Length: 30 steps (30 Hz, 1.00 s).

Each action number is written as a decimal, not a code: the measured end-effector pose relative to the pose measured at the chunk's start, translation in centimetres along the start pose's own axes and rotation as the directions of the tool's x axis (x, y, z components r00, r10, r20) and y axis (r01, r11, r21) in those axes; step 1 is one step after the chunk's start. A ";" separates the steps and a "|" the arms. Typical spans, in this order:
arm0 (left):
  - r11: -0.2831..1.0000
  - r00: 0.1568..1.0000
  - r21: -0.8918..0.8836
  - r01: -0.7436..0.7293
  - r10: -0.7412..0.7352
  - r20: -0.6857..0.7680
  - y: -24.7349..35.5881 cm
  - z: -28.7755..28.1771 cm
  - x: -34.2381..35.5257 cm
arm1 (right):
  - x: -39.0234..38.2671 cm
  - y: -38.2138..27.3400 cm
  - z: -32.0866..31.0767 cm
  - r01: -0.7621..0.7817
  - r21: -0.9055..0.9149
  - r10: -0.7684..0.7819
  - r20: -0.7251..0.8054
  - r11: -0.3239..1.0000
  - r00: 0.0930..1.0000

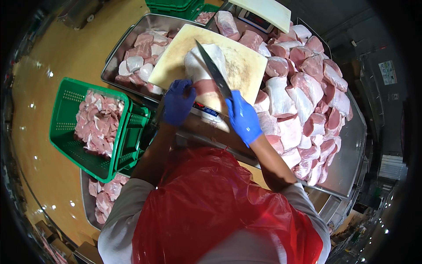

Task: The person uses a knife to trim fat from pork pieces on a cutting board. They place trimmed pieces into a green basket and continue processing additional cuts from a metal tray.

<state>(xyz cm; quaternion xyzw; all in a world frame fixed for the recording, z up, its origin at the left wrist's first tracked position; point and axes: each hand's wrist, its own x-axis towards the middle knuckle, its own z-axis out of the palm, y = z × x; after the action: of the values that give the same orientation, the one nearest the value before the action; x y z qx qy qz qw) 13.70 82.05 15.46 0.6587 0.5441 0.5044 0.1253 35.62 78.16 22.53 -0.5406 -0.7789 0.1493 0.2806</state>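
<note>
A large piece of pork (pixel 204 61) with a pale fat cap and a pink near end lies on a worn cream cutting board (pixel 246 79). My left hand (pixel 178 99), in a blue glove, has its fingers curled on the meat's near left end. My right hand (pixel 241 116), also gloved, grips a long dark-bladed knife (pixel 212 68), which slants up and left over the meat. Below the board's near edge is a scale display (pixel 205 109).
Pork pieces heap in a metal tray (pixel 351 158) at right; more fill trays upper left (pixel 110 66) and lower left (pixel 90 211). A green crate (pixel 61 132) of trimmings stands at left. Behind are stacked green crates (pixel 171 9) and another scale with a board (pixel 259 11).
</note>
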 end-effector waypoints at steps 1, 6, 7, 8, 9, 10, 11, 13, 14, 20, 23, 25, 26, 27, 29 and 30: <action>0.999 0.998 0.026 0.035 -0.034 -0.048 -0.2 0.5 -0.4 | 1.6 -0.7 0.9 0.040 -0.005 -0.040 -0.013 0.999 0.999; 0.994 0.994 -0.012 0.105 -0.106 -0.024 0.0 0.0 -0.6 | 6.6 -3.5 3.9 0.132 -0.146 -0.126 0.052 0.980 0.991; 0.996 0.995 -0.001 0.090 -0.090 -0.039 -0.2 0.1 -0.7 | 7.1 -3.8 4.1 0.143 -0.161 -0.134 0.065 0.977 0.989; 0.997 0.996 0.011 0.077 -0.077 -0.052 -0.5 0.1 -0.8 | 7.2 -3.5 4.7 0.152 -0.165 -0.137 0.095 0.974 0.986; 0.998 0.994 0.015 0.068 -0.067 -0.081 -0.9 0.2 -1.0 | 7.0 -3.1 4.9 0.180 -0.184 -0.154 0.146 0.966 0.977; 0.998 0.992 0.019 0.059 -0.057 -0.110 -1.2 0.4 -1.2 | 6.5 -2.7 4.6 0.207 -0.201 -0.168 0.196 0.957 0.966; 0.999 0.990 0.020 0.049 -0.046 -0.135 -1.6 0.6 -1.3 | 6.0 -2.0 4.1 0.231 -0.220 -0.175 0.245 0.948 0.954; 0.999 0.987 0.004 0.046 -0.045 -0.153 -2.0 0.5 -1.3 | 3.4 0.5 2.5 0.215 -0.326 -0.089 0.362 0.921 0.928; 0.999 0.986 -0.002 0.045 -0.044 -0.160 -2.3 0.4 -1.4 | 2.0 1.8 1.1 0.211 -0.376 -0.040 0.414 0.902 0.910; 0.942 0.949 -0.136 0.305 -0.312 -0.033 -5.5 -1.4 -2.2 | -1.8 2.3 -11.1 0.346 -0.641 0.169 0.601 0.685 0.781; 0.861 0.904 -0.328 0.388 -0.425 -0.045 -5.5 -2.4 -1.9 | -1.8 -0.6 -12.7 0.287 -0.590 0.143 0.576 0.755 0.805; 0.954 0.960 -0.249 0.166 -0.214 -0.181 -2.6 -2.2 -0.2 | -1.8 -2.1 -11.0 0.153 -0.470 0.130 0.516 0.869 0.847; 0.980 0.965 -0.192 0.056 -0.103 -0.243 -1.0 -2.0 0.3 | -1.3 -2.8 -8.8 0.063 -0.383 0.143 0.486 0.922 0.862; 0.980 0.976 -0.169 0.104 -0.133 -0.173 -0.3 -1.8 0.3 | -0.6 -3.7 -6.4 -0.024 -0.287 0.159 0.456 0.958 0.875; 0.976 0.982 -0.120 0.184 -0.187 -0.022 0.8 -1.3 0.5 | 1.4 -5.4 -1.5 0.005 -0.171 0.053 0.328 0.985 0.943; 0.989 0.991 -0.067 0.131 -0.133 -0.025 0.1 -0.9 0.5 | 2.7 -5.9 0.9 0.013 -0.173 0.040 0.299 0.985 0.953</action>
<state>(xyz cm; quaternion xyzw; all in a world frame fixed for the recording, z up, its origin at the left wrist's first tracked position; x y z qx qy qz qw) 12.96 82.14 16.21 0.6093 0.5713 0.5224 0.1718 29.89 78.53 25.74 -0.5391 -0.8189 0.1637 0.1094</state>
